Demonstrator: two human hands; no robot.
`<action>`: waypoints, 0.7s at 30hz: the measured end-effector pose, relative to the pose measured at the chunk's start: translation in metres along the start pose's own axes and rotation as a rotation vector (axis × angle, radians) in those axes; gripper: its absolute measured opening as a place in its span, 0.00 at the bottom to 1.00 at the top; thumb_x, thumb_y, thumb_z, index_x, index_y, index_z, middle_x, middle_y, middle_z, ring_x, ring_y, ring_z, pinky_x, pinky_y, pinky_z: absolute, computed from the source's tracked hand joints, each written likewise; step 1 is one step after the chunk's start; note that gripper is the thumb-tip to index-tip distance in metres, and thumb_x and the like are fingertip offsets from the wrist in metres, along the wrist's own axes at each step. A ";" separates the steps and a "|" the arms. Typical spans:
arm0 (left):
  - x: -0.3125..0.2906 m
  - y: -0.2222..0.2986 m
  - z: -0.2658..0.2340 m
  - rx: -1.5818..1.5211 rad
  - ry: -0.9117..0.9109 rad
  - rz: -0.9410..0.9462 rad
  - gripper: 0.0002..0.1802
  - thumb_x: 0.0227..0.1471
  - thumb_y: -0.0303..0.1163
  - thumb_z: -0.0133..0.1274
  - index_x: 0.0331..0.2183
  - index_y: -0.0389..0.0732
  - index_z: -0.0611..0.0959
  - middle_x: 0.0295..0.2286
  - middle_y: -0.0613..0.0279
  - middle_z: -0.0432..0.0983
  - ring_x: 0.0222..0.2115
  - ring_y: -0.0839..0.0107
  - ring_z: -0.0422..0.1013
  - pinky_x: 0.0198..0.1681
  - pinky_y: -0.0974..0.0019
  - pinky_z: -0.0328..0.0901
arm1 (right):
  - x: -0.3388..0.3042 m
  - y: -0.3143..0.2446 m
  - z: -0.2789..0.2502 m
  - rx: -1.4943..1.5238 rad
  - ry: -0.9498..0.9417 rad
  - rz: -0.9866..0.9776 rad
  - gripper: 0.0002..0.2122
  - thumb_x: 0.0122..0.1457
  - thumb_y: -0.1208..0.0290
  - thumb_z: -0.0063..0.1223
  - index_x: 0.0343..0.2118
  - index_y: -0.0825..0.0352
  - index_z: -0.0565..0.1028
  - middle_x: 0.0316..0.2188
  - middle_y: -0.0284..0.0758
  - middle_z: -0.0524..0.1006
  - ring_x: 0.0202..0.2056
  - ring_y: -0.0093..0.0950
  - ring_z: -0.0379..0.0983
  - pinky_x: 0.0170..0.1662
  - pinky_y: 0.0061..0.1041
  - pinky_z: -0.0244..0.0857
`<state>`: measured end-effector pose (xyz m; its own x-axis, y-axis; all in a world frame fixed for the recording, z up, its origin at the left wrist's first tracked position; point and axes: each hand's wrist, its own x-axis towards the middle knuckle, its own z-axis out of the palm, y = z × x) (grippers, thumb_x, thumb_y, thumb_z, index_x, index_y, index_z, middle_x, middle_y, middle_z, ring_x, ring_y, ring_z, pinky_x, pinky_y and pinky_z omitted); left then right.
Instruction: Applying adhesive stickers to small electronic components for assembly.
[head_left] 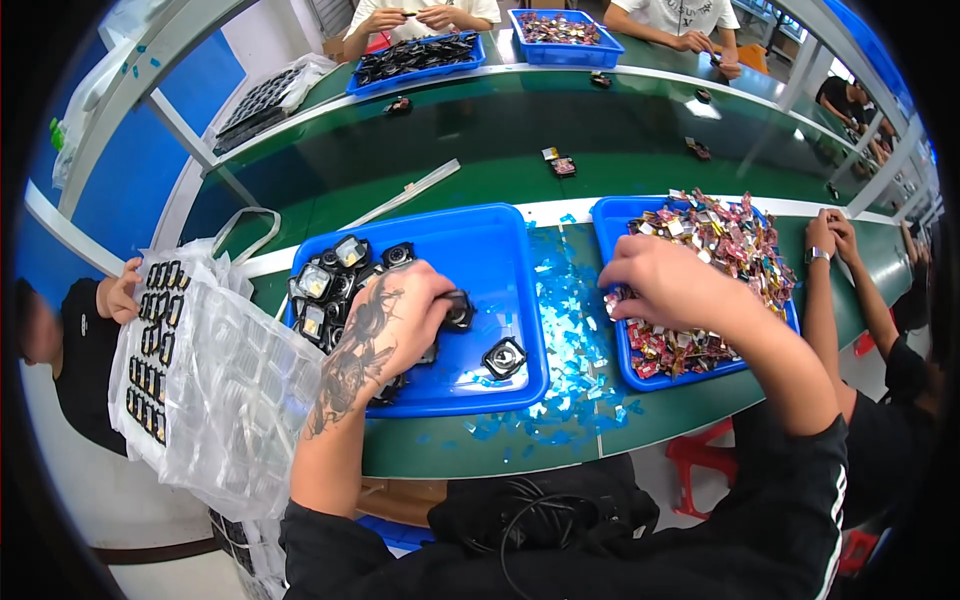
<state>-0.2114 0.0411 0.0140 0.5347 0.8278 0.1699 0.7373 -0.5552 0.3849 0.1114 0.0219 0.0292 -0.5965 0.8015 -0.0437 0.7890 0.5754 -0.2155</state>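
Black casing [459, 311] is gripped between the thumb and fingers of the left hand [408, 308] in the head view, and I see it above the middle of the left blue tray [537, 335]. Another casing lies alone by that tray's near right corner; a pile fills its left side. The right hand [662, 284] has thumb and fingertips close together at the left rim of the right blue tray [690, 382], beside its heap of small components [715, 245]; I cannot tell whether they hold one. For writing, I find dark lettering on a white shirt [700, 14] beyond the table's far side. For room, blue floor shows toward the left tray's far right corner, blue film scraps [570, 340] litter the gap between trays, and a plastic-wrapped sheet [235, 400] crowds the table's left end.
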 end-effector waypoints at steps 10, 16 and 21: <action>0.018 0.070 0.034 -1.357 -0.226 -0.168 0.16 0.55 0.20 0.44 0.46 0.42 0.70 0.35 0.60 0.74 0.31 0.78 0.71 0.32 0.74 0.69 | -0.043 -0.025 0.000 1.765 0.528 0.440 0.07 0.60 0.72 0.54 0.39 0.64 0.72 0.34 0.27 0.76 0.33 0.14 0.71 0.34 0.15 0.66; 0.020 0.097 0.044 -0.049 0.467 0.583 0.23 0.37 0.23 0.64 0.40 0.51 0.86 0.31 0.64 0.71 0.27 0.66 0.70 0.30 0.67 0.67 | -0.037 -0.054 0.026 2.075 0.451 0.498 0.07 0.62 0.72 0.52 0.41 0.65 0.71 0.34 0.29 0.75 0.33 0.16 0.71 0.35 0.15 0.67; 0.020 0.098 0.052 -0.237 0.358 0.482 0.16 0.38 0.23 0.65 0.34 0.45 0.85 0.31 0.64 0.72 0.29 0.67 0.71 0.31 0.66 0.67 | -0.037 -0.055 0.046 2.086 0.256 0.444 0.08 0.61 0.75 0.51 0.42 0.65 0.70 0.33 0.30 0.74 0.29 0.15 0.69 0.32 0.16 0.65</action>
<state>-0.1071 -0.0010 0.0084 0.5818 0.4884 0.6504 0.3156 -0.8725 0.3730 0.0835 -0.0465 -0.0022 -0.2972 0.8993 -0.3209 -0.5424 -0.4356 -0.7184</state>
